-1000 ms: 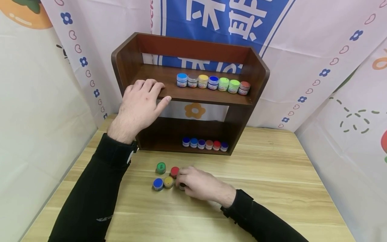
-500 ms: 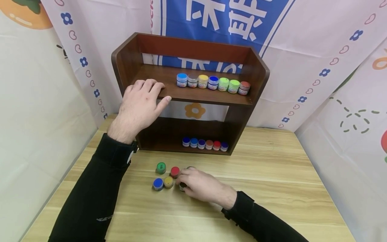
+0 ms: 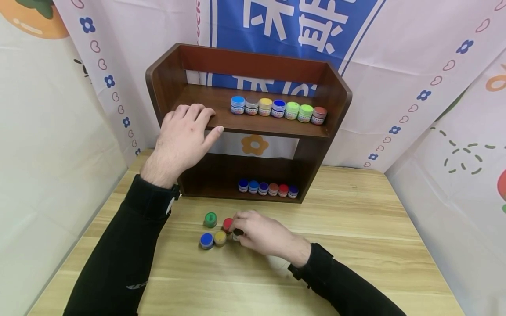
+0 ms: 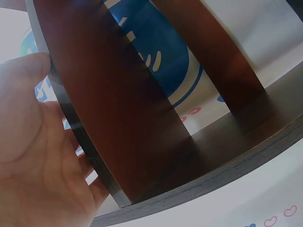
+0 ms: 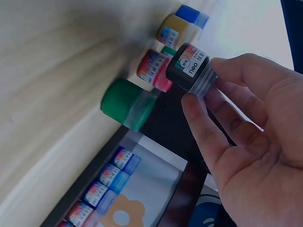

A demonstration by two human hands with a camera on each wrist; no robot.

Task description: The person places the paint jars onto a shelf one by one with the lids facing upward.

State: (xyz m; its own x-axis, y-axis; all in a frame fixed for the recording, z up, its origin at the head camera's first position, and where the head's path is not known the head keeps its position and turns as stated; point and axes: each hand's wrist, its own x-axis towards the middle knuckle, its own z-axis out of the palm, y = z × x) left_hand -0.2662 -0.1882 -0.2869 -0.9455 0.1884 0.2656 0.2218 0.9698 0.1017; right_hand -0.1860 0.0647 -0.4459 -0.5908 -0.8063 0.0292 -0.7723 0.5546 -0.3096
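Observation:
My right hand [image 3: 262, 232] pinches a small paint jar with a black lid [image 5: 191, 68] and a clear side between thumb and fingers, low over the table. In the head view, the hand covers part of this black jar. Just left of it stand a red paint jar [image 3: 227, 224] and a yellow one [image 3: 220, 238]. A blue jar [image 3: 207, 240] and a green jar [image 3: 211, 219] are farther left. Another green jar [image 5: 120, 104] shows in the right wrist view. My left hand [image 3: 179, 138] rests on the front edge of the wooden shelf's [image 3: 213, 118] upper board, thumb along the edge.
Several paint jars line the upper board, from a light blue one [image 3: 238, 105] to a brown one [image 3: 319, 115]. Another row, including a red jar [image 3: 283, 190], stands on the lower board. The shelf stands at the back of the wooden table [image 3: 356, 228], before a printed cloth [image 3: 395, 66].
My right hand has moved slightly toward the shelf, raising the black jar a little from its spot beside the yellow one. My left hand has stayed on the shelf.

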